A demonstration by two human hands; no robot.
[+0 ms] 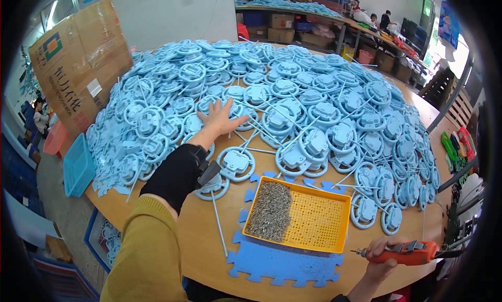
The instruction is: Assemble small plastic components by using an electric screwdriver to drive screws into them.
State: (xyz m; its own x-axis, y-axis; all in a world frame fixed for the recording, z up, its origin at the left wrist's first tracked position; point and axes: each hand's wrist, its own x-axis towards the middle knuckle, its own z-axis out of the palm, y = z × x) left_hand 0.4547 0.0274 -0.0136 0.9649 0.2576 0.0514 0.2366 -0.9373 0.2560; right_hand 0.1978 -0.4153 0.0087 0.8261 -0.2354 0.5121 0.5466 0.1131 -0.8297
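L hand (222, 120) is hanging open, palm down w/ fingers splayed, over blue rings (315, 144) piled on tbl (206, 244). R hand (380, 256) is gripping orange driver (415, 252), tip pointing L, nr yellow tray (320, 218).

Cannot fully see pale-blue round plastic parts (239, 111) beneath left hand (217, 121). Cannot tell tiny grey metal pieces (269, 210) apart.

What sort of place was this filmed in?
Probably a small assembly workshop: light-blue ring-shaped parts lie heaped on the table, a yellow tray holds small metal pieces, and the right hand grips an orange power tool.
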